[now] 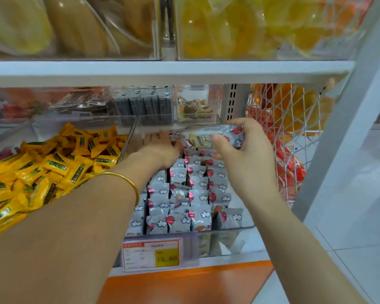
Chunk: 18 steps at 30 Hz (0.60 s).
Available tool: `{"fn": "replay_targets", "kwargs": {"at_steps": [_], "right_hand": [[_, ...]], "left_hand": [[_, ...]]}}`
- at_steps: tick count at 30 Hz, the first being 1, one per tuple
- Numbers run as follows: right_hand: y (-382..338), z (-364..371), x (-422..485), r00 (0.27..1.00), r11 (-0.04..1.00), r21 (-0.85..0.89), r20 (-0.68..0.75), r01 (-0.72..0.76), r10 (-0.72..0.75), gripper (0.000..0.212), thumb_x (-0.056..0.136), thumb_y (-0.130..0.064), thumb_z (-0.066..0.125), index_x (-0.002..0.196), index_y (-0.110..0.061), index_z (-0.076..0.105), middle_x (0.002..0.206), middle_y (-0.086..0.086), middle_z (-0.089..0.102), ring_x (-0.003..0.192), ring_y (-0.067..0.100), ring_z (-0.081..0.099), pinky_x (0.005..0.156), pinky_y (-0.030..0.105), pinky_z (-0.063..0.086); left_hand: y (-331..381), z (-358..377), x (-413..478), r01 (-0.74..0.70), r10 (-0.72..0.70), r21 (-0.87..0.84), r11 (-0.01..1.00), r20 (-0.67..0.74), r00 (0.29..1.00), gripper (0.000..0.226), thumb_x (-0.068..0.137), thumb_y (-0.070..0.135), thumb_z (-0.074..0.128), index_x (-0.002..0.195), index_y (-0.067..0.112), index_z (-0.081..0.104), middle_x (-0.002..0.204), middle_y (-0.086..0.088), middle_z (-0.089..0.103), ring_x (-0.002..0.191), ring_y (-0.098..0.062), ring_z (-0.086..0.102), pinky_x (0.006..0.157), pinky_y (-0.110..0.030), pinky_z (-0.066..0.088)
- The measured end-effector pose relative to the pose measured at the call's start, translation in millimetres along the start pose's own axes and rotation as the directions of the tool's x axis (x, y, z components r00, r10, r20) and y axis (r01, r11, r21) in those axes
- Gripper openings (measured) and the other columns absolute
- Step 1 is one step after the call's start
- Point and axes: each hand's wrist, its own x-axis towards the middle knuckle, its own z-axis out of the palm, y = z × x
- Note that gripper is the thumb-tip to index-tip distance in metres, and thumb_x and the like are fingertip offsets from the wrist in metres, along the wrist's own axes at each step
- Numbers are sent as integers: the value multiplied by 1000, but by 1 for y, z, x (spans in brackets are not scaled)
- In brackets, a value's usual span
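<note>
The right hand [244, 154] is curled round a small bundle of grey foil snack packets [215, 137]. The thumb lies across the near side and the fingers wrap over the top. One packet in the bundle shows a pale yellow printed back, and another shows a red dot and white cloud shapes. The bundle is held in the air above the far end of a clear plastic display bin [130, 139], just right of the left hand.

The left hand [162, 148] reaches deep into that bin with its fingers stretched forward and fairly flat, gripping nothing. Its fingertips are at the far wall, over the last row of packets; whether they press on one cannot be told. A thin gold bangle [127, 183] sits on the left forearm.

Below and between both hands, the bin holds rows of matching grey packets standing on edge [184, 194], packed close from the front wall back to the left hand. A white and yellow price label [151, 255] hangs on the bin's front, nearer the person than either hand.

Left of the left arm is a loose heap of yellow wrapped sweets [53, 170]. Right of the right hand is a white wire basket [294, 110] with orange and red packs inside. A white shelf board [162, 71] runs above both hands.
</note>
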Motion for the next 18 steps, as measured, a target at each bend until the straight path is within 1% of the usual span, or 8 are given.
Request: {"fn": "replay_targets", "kwargs": {"at_steps": [2, 5, 6, 7, 9, 12, 16, 18], "right_hand": [[4, 2, 1, 1000, 1000, 11, 0, 17, -17, 36, 88, -27, 62, 121, -18, 50, 93, -23, 40, 100, 13, 56, 88, 37, 50], [6, 6, 1, 999, 999, -3, -5, 33, -33, 32, 88, -28, 62, 118, -20, 51, 90, -26, 40, 94, 1, 45, 81, 9, 42], [4, 7, 3, 1000, 1000, 2, 0, 28, -28, 28, 88, -27, 62, 113, -20, 51, 89, -25, 43, 92, 2, 45, 78, 5, 40], [2, 10, 5, 1000, 1000, 22, 8, 17, -17, 23, 88, -26, 62, 108, -18, 51, 90, -21, 48, 92, 8, 50, 80, 8, 43], [-4, 18, 14, 1000, 998, 60, 21, 10, -11, 18, 87, -20, 63, 99, -13, 52, 90, -7, 57, 91, 18, 59, 84, 24, 50], [-12, 39, 44, 996, 997, 28, 54, 71, -72, 16, 86, -12, 63, 99, -14, 53, 90, -7, 57, 90, 16, 60, 81, 23, 51], [-14, 80, 88, 976, 988, -107, 196, 115, -92, 27, 88, -13, 61, 112, -4, 53, 103, 6, 57, 95, 21, 57, 87, 35, 50], [-10, 98, 99, 945, 946, -233, 289, 225, -154, 25, 88, -12, 60, 110, -4, 52, 102, 9, 57, 94, 22, 55, 84, 34, 49]], "left_hand": [[0, 1, 2, 38, -37, -30, 999, 17, 999, 57, 96, 42, 28, 138, 3, 31, 139, -23, 39, 127, -39, 37, 106, -48, 31], [4, -5, 0, 92, -90, -39, 995, 67, 994, 62, 98, 38, 31, 144, 1, 15, 145, -24, 31, 131, -40, 33, 107, -47, 32], [5, -6, -2, 83, -79, -40, 996, 76, 994, 63, 98, 40, 31, 145, 1, 15, 146, -24, 30, 132, -40, 33, 107, -47, 31], [5, -7, -5, 60, -56, -45, 997, 81, 995, 63, 97, 44, 29, 144, 3, 20, 146, -24, 31, 132, -39, 33, 108, -48, 30], [4, -6, -15, 55, -51, -47, 997, 94, 994, 69, 96, 54, 21, 145, 5, 19, 149, -22, 26, 136, -39, 26, 111, -48, 23], [1, -5, -28, 100, -99, 1, 995, 84, 991, 78, 93, 60, 17, 147, 5, 7, 154, -21, 12, 141, -37, 13, 114, -48, 16], [-2, -5, -34, 59, -59, 3, 998, 59, 996, 75, 93, 58, 21, 147, 6, 11, 153, -19, 15, 140, -36, 15, 114, -47, 13], [-4, -5, -36, 39, -40, 10, 999, 71, 997, 73, 94, 55, 22, 147, 5, 11, 153, -20, 15, 140, -36, 16, 114, -47, 13]]}}
